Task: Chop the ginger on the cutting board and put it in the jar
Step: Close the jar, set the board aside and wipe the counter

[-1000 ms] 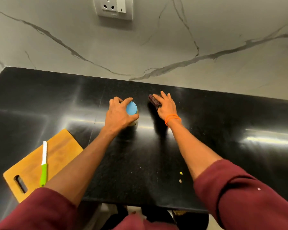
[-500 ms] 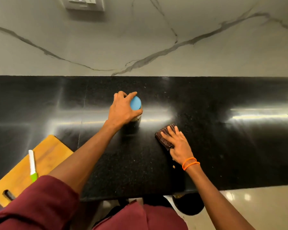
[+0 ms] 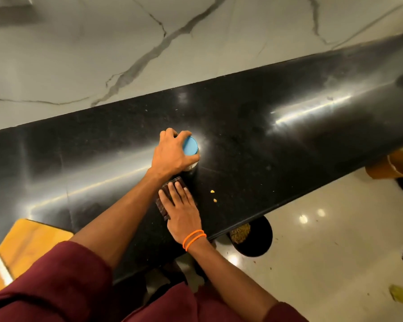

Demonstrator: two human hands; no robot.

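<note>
Since half a second ago, the right hand (image 3: 184, 212) has dragged the dark cloth (image 3: 166, 198) nearer the counter's front edge; its fingers lie flat, pressing it down. At 3 o'clock from it sit two ginger bits (image 3: 213, 196); a careless sweep could knock them off the black counter (image 3: 289, 147) into the bin (image 3: 251, 238) below. At 12 o'clock, the left hand (image 3: 172, 154) grips the blue-lidded jar (image 3: 191, 149); jostling might tip it. The cutting board (image 3: 28, 242) lies at 8 o'clock.

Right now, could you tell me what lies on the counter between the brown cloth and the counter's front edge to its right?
In the head view, two small yellowish bits, seemingly ginger, lie on the black counter right of the brown cloth.
</note>
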